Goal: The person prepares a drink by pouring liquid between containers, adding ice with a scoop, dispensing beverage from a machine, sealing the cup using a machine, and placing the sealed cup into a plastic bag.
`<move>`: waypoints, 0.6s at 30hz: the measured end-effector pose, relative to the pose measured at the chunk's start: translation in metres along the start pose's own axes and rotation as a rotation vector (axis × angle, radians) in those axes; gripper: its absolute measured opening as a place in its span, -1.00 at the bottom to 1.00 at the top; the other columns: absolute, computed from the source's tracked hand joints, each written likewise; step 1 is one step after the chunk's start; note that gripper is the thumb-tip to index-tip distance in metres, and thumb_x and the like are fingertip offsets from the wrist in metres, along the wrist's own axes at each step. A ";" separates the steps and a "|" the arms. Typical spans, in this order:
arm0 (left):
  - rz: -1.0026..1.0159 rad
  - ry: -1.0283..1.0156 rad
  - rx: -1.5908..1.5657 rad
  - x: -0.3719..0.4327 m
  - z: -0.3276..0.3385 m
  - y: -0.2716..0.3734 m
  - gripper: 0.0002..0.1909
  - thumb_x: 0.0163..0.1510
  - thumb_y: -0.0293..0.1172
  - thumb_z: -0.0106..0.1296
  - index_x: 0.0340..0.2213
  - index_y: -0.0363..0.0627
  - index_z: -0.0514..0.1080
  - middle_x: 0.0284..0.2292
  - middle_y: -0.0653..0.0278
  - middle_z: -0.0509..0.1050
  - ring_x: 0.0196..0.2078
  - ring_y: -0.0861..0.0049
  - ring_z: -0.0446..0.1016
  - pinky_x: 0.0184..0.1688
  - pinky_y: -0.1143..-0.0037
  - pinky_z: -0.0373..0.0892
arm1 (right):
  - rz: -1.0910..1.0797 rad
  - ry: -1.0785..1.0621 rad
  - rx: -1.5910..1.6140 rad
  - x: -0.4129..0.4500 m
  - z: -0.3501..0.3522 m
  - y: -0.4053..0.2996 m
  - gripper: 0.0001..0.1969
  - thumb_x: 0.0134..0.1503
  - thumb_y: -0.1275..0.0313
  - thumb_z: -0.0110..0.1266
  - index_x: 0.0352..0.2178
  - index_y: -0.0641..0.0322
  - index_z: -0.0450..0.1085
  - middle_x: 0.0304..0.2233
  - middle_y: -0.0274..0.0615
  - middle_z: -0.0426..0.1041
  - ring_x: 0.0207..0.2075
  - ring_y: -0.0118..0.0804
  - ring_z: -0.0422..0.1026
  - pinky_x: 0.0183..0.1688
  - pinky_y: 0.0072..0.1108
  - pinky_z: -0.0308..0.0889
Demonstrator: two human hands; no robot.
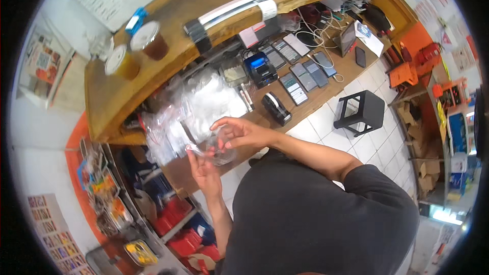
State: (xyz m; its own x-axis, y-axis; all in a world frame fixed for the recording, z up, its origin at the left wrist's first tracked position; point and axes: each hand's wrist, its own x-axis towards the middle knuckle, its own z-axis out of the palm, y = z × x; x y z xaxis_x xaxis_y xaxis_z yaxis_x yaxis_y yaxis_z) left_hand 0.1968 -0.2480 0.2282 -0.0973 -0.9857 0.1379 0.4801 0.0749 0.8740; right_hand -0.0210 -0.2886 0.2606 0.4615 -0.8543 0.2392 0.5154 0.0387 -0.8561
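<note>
My left hand [207, 173] is raised in front of the counter's near edge, with the thumb and fingers on a thin clear plastic piece [225, 156]. The same plastic reaches to my right hand [246, 134], whose fingers curl around its far part. It is see-through and blurred, so I cannot tell whether it is a bag or a lid. Just beyond my hands lies a heap of clear and white plastic bags [214, 97] on the wooden counter [252, 116]. A black tape dispenser [276, 109] stands to the right of my right hand.
Several phones [294, 88] and a receipt printer [260, 69] occupy the counter's right part. On the upper shelf stand two lidded drinks [149, 41]. A black stool [361, 112] is on the tiled floor at right. Red bags [174, 214] fill a lower shelf at left.
</note>
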 end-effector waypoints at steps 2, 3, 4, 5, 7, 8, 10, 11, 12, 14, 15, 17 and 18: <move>-0.025 0.031 -0.092 0.014 0.006 -0.009 -0.23 0.30 -0.28 0.03 0.37 -0.16 -0.10 -0.26 0.35 0.42 -0.05 0.46 0.42 0.07 0.42 0.36 | 0.074 -0.016 0.162 0.000 -0.006 0.015 -0.42 0.23 0.50 0.16 0.24 0.17 0.14 -0.23 -0.29 0.49 -0.12 -0.44 0.47 -0.03 -0.52 0.34; -0.064 0.009 -0.177 0.021 0.004 -0.024 -0.24 0.32 -0.30 0.01 0.38 -0.15 -0.10 -0.31 0.37 0.39 -0.14 0.49 0.40 0.04 0.45 0.35 | 0.068 -0.001 0.137 0.000 -0.013 0.032 -0.40 0.28 0.46 0.11 0.29 0.14 0.08 -0.29 -0.31 0.48 -0.21 -0.46 0.48 -0.12 -0.57 0.36; -0.098 -0.001 -0.257 0.026 0.000 -0.038 -0.26 0.33 -0.32 -0.01 0.38 -0.14 -0.10 -0.35 0.39 0.37 -0.22 0.52 0.37 0.01 0.48 0.35 | 0.049 0.000 0.131 0.000 -0.019 0.048 -0.40 0.28 0.46 0.11 0.29 0.14 0.08 -0.29 -0.31 0.48 -0.21 -0.46 0.48 -0.12 -0.57 0.36; -0.125 0.105 -0.236 0.028 -0.002 -0.053 -0.33 0.34 -0.36 -0.04 0.37 -0.14 -0.02 -0.37 0.44 0.33 -0.32 0.64 0.26 -0.19 0.57 0.30 | 0.108 0.051 0.106 0.000 -0.024 0.063 -0.39 0.28 0.46 0.11 0.30 0.13 0.07 -0.28 -0.32 0.48 -0.21 -0.48 0.47 -0.13 -0.60 0.36; -0.157 0.171 -0.157 0.026 -0.018 -0.082 -0.37 0.34 -0.39 -0.06 0.35 -0.15 0.04 -0.38 0.46 0.31 -0.32 0.67 0.25 -0.22 0.59 0.26 | 0.197 0.152 0.060 0.004 -0.013 0.085 -0.42 0.31 0.45 0.06 0.31 0.13 0.08 -0.24 -0.30 0.47 -0.23 -0.50 0.44 -0.16 -0.63 0.38; -0.204 0.239 -0.088 0.024 -0.023 -0.094 -0.41 0.34 -0.42 -0.09 0.34 -0.16 0.09 -0.38 0.48 0.30 -0.32 0.70 0.24 -0.26 0.61 0.22 | 0.190 0.147 0.058 0.004 -0.012 0.094 -0.42 0.31 0.45 0.06 0.31 0.13 0.08 -0.24 -0.30 0.47 -0.23 -0.50 0.44 -0.16 -0.63 0.38; -0.222 0.200 0.009 0.024 -0.006 -0.107 -0.45 0.34 -0.42 -0.12 0.31 -0.16 0.14 -0.38 0.48 0.29 -0.33 0.71 0.22 -0.27 0.62 0.20 | 0.163 0.238 -0.259 -0.009 -0.029 0.108 -0.43 0.34 0.45 -0.02 0.34 0.10 0.04 -0.19 -0.26 0.46 -0.23 -0.48 0.44 -0.13 -0.59 0.40; -0.242 0.176 0.103 0.026 0.001 -0.114 -0.49 0.34 -0.42 -0.15 0.29 -0.17 0.20 -0.39 0.49 0.28 -0.33 0.72 0.20 -0.28 0.63 0.17 | 0.177 0.298 -0.213 -0.018 -0.051 0.134 -0.43 0.36 0.46 -0.08 0.37 0.08 0.02 -0.17 -0.25 0.45 -0.24 -0.48 0.44 -0.13 -0.57 0.41; -0.234 0.166 0.105 0.025 -0.011 -0.123 -0.49 0.34 -0.42 -0.15 0.29 -0.17 0.20 -0.39 0.49 0.28 -0.33 0.72 0.20 -0.28 0.63 0.17 | 0.165 0.298 -0.217 -0.022 -0.055 0.140 -0.43 0.36 0.46 -0.08 0.37 0.08 0.02 -0.17 -0.25 0.45 -0.24 -0.48 0.44 -0.13 -0.57 0.41; -0.157 -0.056 0.211 0.018 -0.036 -0.142 -0.53 0.33 -0.38 -0.20 0.23 -0.18 0.26 -0.36 0.45 0.32 -0.35 0.73 0.18 -0.30 0.65 0.14 | 0.237 0.287 -0.284 -0.026 -0.060 0.140 -0.42 0.36 0.47 -0.11 0.38 0.07 0.02 -0.13 -0.23 0.47 -0.20 -0.49 0.44 -0.12 -0.56 0.42; -0.162 0.001 0.292 0.012 -0.021 -0.134 -0.61 0.33 -0.35 -0.22 0.12 -0.18 0.35 -0.35 0.42 0.33 -0.34 0.74 0.18 -0.32 0.64 0.14 | 0.282 0.314 -0.372 -0.027 -0.046 0.117 -0.48 0.35 0.50 -0.13 0.32 0.10 0.15 -0.14 -0.21 0.47 -0.22 -0.48 0.45 -0.13 -0.55 0.42; -0.134 0.024 0.266 0.010 -0.026 -0.144 -0.65 0.33 -0.34 -0.23 0.06 -0.18 0.37 -0.35 0.41 0.32 -0.35 0.75 0.18 -0.34 0.65 0.14 | 0.252 0.283 -0.358 -0.027 -0.048 0.128 -0.49 0.33 0.51 -0.12 0.31 0.10 0.18 -0.18 -0.20 0.49 -0.24 -0.47 0.47 -0.15 -0.56 0.43; -0.109 0.039 0.240 0.010 -0.026 -0.147 -0.68 0.33 -0.34 -0.24 0.01 -0.17 0.39 -0.35 0.40 0.32 -0.36 0.75 0.19 -0.35 0.66 0.14 | 0.218 0.261 -0.344 -0.029 -0.053 0.137 -0.49 0.31 0.53 -0.11 0.29 0.10 0.21 -0.21 -0.18 0.51 -0.26 -0.46 0.49 -0.17 -0.57 0.44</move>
State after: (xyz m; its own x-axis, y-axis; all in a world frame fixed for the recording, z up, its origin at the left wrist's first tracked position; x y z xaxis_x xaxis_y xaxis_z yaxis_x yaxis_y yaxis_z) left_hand 0.1476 -0.2731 0.0890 -0.1016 -0.9946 0.0227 0.2476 -0.0032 0.9688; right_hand -0.0022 -0.2864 0.1125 0.3128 -0.9486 -0.0480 0.1373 0.0952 -0.9859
